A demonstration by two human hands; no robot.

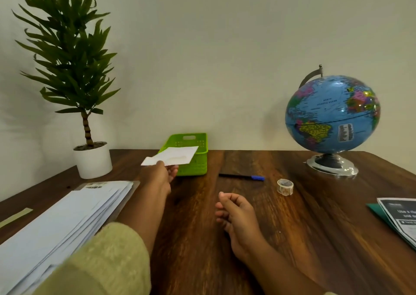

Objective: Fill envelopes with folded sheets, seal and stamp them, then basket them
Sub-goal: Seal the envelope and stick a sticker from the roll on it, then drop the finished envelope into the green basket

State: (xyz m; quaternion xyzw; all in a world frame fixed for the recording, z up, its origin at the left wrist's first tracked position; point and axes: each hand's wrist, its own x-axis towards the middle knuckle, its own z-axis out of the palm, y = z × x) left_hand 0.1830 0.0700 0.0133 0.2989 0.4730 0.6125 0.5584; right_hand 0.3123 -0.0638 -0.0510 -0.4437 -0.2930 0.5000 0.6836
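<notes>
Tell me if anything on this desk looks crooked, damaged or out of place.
Only the pile of envelopes at the left: it lies fanned out loosely, not squared up. The pen, tape roll and globe look in order. The left hand holds one envelope at the green basket.

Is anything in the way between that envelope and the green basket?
Nothing visible. The left hand holds the envelope right at the basket's open top; the pen and tape lie off to the right.
</notes>
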